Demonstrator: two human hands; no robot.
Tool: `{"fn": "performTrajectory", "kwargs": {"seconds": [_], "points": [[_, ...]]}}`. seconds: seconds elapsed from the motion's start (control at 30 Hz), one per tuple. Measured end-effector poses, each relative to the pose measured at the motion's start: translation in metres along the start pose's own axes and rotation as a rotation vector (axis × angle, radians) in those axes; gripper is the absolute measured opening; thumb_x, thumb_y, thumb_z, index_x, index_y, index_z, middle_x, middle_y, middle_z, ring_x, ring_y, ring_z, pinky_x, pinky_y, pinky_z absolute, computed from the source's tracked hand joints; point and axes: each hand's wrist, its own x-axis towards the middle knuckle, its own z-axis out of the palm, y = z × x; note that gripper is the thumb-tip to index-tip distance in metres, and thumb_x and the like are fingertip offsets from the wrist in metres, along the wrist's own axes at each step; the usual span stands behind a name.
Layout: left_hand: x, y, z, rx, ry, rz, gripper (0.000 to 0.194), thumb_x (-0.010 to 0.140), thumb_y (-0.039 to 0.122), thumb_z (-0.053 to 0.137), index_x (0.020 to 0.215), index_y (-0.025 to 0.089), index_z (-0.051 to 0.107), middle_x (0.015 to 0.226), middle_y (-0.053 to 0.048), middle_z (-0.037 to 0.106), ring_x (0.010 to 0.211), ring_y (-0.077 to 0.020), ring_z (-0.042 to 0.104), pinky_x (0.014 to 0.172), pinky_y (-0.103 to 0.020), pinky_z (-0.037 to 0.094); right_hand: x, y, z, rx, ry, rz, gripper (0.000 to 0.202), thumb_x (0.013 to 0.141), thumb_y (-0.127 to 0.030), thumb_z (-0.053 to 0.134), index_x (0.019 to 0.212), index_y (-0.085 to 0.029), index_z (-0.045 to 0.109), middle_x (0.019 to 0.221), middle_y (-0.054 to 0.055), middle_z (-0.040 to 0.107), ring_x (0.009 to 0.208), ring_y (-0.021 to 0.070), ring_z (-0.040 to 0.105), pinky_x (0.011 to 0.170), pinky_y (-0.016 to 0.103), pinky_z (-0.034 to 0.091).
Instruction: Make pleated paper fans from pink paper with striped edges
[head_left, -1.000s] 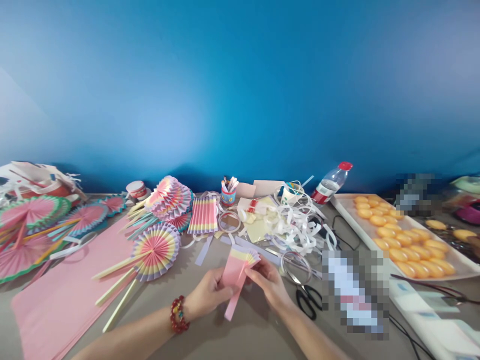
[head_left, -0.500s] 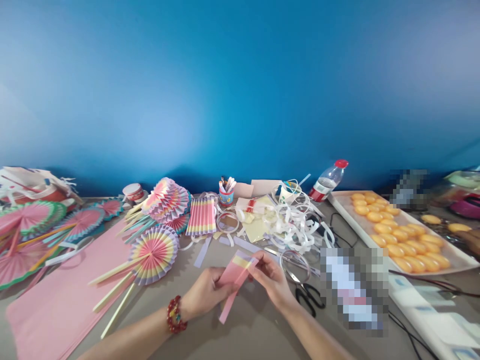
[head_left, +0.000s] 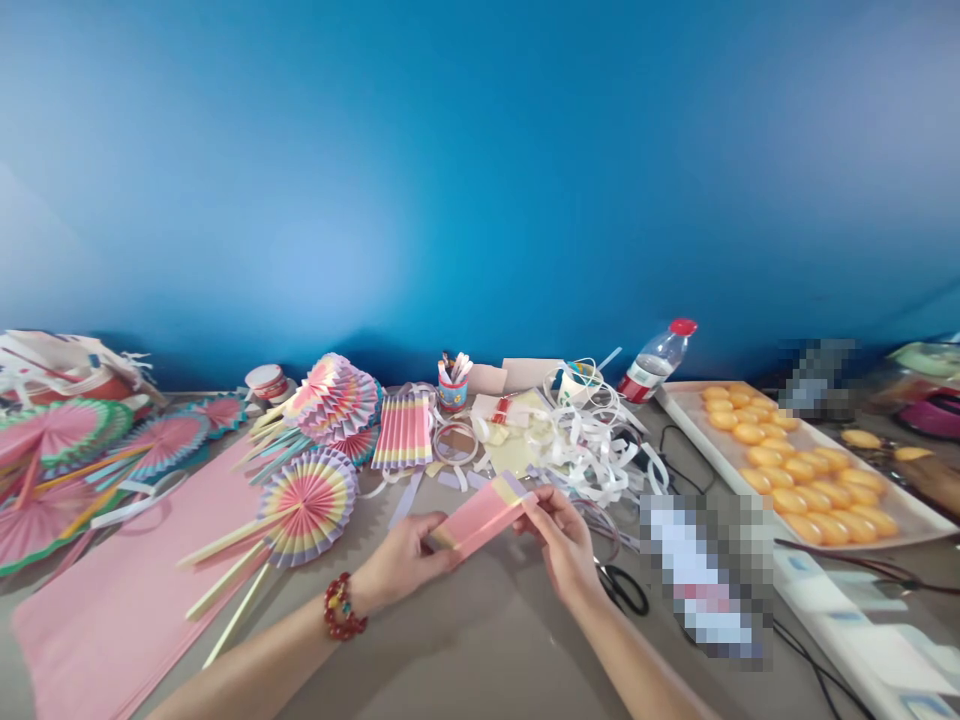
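Between my hands is a folded paper strip (head_left: 480, 518), pink with yellow and lilac bands at its upper right end. My left hand (head_left: 401, 562), with a red bead bracelet at the wrist, pinches its lower left end between thumb and fingers. At the banded end, the thumb and fingers of my right hand (head_left: 559, 540) close on the paper's edge. A pleated paper piece (head_left: 403, 430) in the same colours lies beyond my left hand. Black-handled scissors (head_left: 622, 588) lie just right of my right hand, partly covered by it.
Round paper fans on sticks (head_left: 307, 505) and pink sheets (head_left: 112, 590) lie left. Curled white tape strips (head_left: 592, 450), a pen cup (head_left: 453, 388) and a bottle (head_left: 656, 362) stand behind. On the right is a tray (head_left: 930, 525) of yellow oval pieces, with another person's hand (head_left: 934, 480) beyond.
The folded strip has swung to a flatter slant, its banded end now further right. My right hand has shifted slightly right and covers more of the scissors.
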Motion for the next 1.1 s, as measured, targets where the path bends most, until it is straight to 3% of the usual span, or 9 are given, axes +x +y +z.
{"fn": "performTrajectory", "kwargs": {"seconds": [0.23, 0.37, 0.5, 0.73, 1.1], "points": [[0.010, -0.005, -0.007, -0.282, 0.276, 0.087, 0.035, 0.080, 0.046, 0.069, 0.093, 0.014, 0.062, 0.077, -0.005, 0.068, 0.062, -0.0146, 0.061, 0.060, -0.025, 0.048, 0.004, 0.003, -0.004, -0.010, 0.015, -0.029, 0.028, 0.079, -0.045, 0.074, 0.079, -0.021, 0.061, 0.064, 0.000, 0.061, 0.059, 0.0159, 0.058, 0.059, 0.029, 0.048], [0.012, -0.005, -0.007, -0.325, 0.354, 0.156, 0.033, 0.082, 0.044, 0.067, 0.095, 0.014, 0.060, 0.075, -0.003, 0.066, 0.061, -0.0133, 0.059, 0.062, -0.026, 0.049, 0.006, 0.005, -0.004, -0.044, -0.030, 0.010, 0.029, 0.078, -0.046, 0.074, 0.077, -0.020, 0.060, 0.062, 0.000, 0.062, 0.058, 0.0163, 0.058, 0.059, 0.029, 0.047], [0.015, -0.010, -0.007, -0.391, 0.377, 0.197, 0.035, 0.083, 0.043, 0.067, 0.102, 0.016, 0.057, 0.085, -0.004, 0.067, 0.068, -0.0141, 0.061, 0.067, -0.027, 0.050, 0.009, 0.005, -0.004, -0.041, -0.036, 0.105, 0.034, 0.072, -0.048, 0.079, 0.076, -0.020, 0.060, 0.062, 0.000, 0.062, 0.055, 0.0165, 0.057, 0.056, 0.030, 0.048], [0.019, -0.022, -0.008, -0.401, 0.363, 0.189, 0.031, 0.083, 0.044, 0.066, 0.097, 0.017, 0.056, 0.084, -0.001, 0.064, 0.070, -0.0142, 0.061, 0.065, -0.026, 0.048, 0.009, 0.008, -0.002, -0.035, -0.055, 0.119, 0.036, 0.070, -0.050, 0.079, 0.076, -0.020, 0.060, 0.068, 0.001, 0.064, 0.056, 0.0151, 0.058, 0.055, 0.028, 0.049], [0.018, -0.020, -0.007, -0.544, 0.407, 0.141, 0.032, 0.081, 0.045, 0.069, 0.083, 0.017, 0.055, 0.065, 0.002, 0.060, 0.059, -0.0113, 0.055, 0.051, -0.021, 0.038, 0.006, 0.009, -0.001, -0.080, -0.128, 0.056, 0.032, 0.078, -0.048, 0.073, 0.085, -0.020, 0.059, 0.069, -0.001, 0.060, 0.057, 0.0139, 0.056, 0.055, 0.026, 0.047]]}}
